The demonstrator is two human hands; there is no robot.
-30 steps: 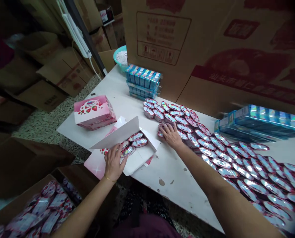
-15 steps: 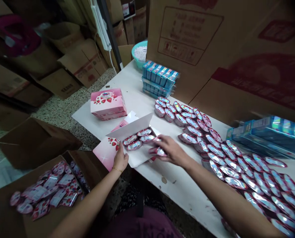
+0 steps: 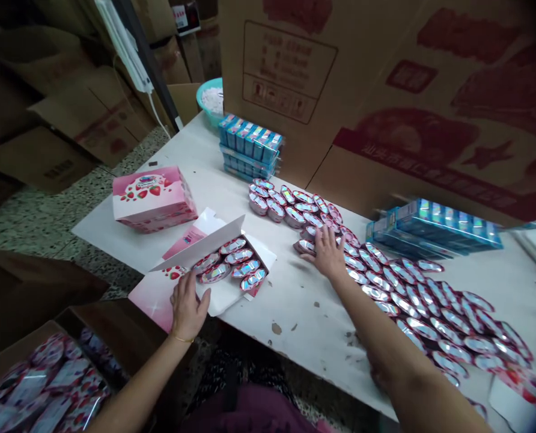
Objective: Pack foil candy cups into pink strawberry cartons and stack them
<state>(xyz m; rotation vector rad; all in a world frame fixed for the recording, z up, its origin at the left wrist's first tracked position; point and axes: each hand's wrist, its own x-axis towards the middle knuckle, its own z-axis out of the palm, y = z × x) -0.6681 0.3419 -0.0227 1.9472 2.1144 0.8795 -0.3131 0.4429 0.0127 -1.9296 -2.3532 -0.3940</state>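
Six oval foil-topped pink cups (image 3: 246,268) are counted in one open pink-and-white cardboard box (image 3: 224,296), left of centre.
Hands are held apart: the left hand (image 3: 189,307), thumb spread, is rested at the box; the right hand (image 3: 330,252) is laid over loose cups (image 3: 423,329), its grip undeterminable. One closed strawberry-printed box (image 3: 155,201) is noted on the chipped white table (image 3: 290,291); brown cartons (image 3: 76,114) are seen on speckled floor (image 3: 126,165), upper left.

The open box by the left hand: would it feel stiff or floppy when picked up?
The open box would probably flex, as its card looks thin. Its raised flap would likely swing, standing up unfastened. The packs inside might slide, since their tops look glossy.
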